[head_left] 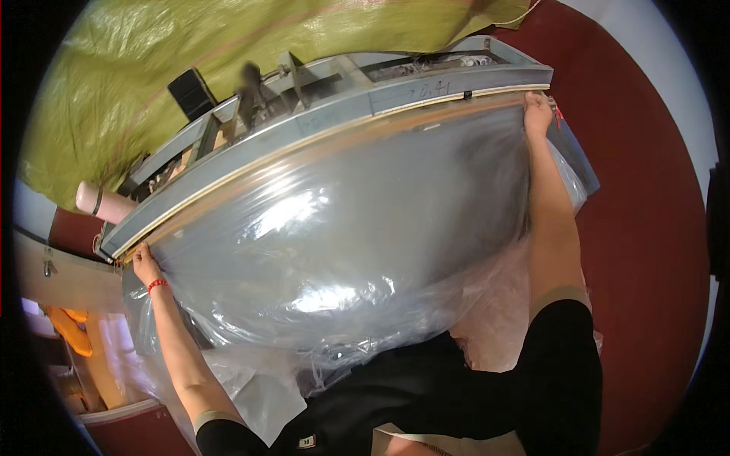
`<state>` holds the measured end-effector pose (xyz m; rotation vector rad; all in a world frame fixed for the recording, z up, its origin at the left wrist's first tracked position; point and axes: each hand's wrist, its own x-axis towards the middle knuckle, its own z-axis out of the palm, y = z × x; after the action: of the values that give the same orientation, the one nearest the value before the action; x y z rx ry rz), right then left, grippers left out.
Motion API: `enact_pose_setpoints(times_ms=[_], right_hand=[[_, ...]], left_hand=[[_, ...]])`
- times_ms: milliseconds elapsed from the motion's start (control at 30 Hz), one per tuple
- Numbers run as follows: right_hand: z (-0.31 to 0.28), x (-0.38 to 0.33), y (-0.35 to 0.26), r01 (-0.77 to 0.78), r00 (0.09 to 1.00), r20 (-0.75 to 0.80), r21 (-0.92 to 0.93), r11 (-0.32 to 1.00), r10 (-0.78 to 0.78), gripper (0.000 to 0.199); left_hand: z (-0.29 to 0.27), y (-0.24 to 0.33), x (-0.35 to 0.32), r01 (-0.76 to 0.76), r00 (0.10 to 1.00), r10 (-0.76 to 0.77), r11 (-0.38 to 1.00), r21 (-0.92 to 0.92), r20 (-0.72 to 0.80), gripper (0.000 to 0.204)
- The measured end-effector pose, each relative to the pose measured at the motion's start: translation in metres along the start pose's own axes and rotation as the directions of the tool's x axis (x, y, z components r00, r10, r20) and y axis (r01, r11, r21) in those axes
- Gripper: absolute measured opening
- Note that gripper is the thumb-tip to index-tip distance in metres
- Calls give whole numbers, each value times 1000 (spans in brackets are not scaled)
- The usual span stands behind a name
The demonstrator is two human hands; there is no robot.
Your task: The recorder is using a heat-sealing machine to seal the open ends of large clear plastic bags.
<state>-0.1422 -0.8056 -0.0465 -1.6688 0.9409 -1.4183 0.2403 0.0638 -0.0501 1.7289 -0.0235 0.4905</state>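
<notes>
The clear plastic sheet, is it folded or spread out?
Spread out: the plastic sheet stretches between the left hand and the right hand, its lower part wrinkled.

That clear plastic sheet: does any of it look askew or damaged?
No tear stands out. The plastic sheet is fairly smooth across its middle but crumpled in loose folds near the black shirt, so it looks uneven there.

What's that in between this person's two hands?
A shiny, see-through plastic sheet spans from the left hand to the right hand, beside the grey metal frame, as the head view shows.
</notes>
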Motion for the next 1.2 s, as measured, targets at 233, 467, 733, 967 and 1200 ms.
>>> enact_pose_setpoints(times_ms=[233, 467, 733, 967, 1200], right_hand=[[2, -2, -10, 59, 972, -193, -341, 938, -131, 18], [0, -6, -44, 11, 978, -206, 15, 1000, -7, 19], [-26, -36, -90, -175, 969, 206, 196, 965, 134, 30], [-123, -82, -129, 47, 986, -142, -273, 961, -89, 26], [-33, -196, -271, 574, 808, 14, -246, 781, -589, 27]], left_hand=[[3, -11, 13, -61, 998, 59, 992, -112, -22, 22], [-11, 4, 8, 48, 995, -36, 992, 119, -98, 17], [-2, 57, -32, -24, 995, 19, 999, 42, 103, 6], [-30, 140, -106, -127, 931, 97, 990, 63, 351, 7], [-72, 199, -175, -147, 897, 177, 984, -104, 405, 7]])
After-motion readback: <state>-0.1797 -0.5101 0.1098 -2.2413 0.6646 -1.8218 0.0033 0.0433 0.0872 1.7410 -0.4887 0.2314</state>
